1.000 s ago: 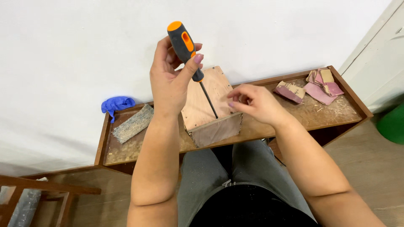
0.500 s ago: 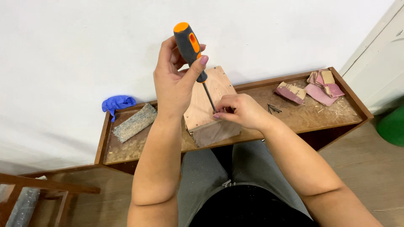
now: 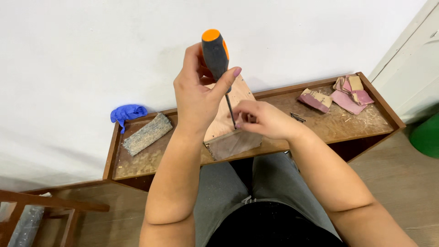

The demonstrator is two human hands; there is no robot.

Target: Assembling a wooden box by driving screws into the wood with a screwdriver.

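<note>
i see the screwdriver (image 3: pixel 216 57), orange-capped with a dark grip, upright at centre frame, its tip down on the wooden box (image 3: pixel 231 126) on the low bench (image 3: pixel 356 130). my left hand (image 3: pixel 197 98) is wrapped tight around the handle. my right hand (image 3: pixel 264 120) pinches narrow beside the shaft tip, touching the box. sandpaper scraps (image 3: pixel 348 93) lie at right, a rough block (image 3: pixel 147 133) and blue glove (image 3: pixel 127 112) at left.

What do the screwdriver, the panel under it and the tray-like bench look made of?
Screwdriver: dark grey and orange moulded handle, likely plastic or rubber; thin dark shaft, probably steel.
Panel: pale, matt, unfinished board, looks like plywood, with a darker front edge.
Bench: brown wood with raised rim, worn surface strewn with sawdust.
</note>
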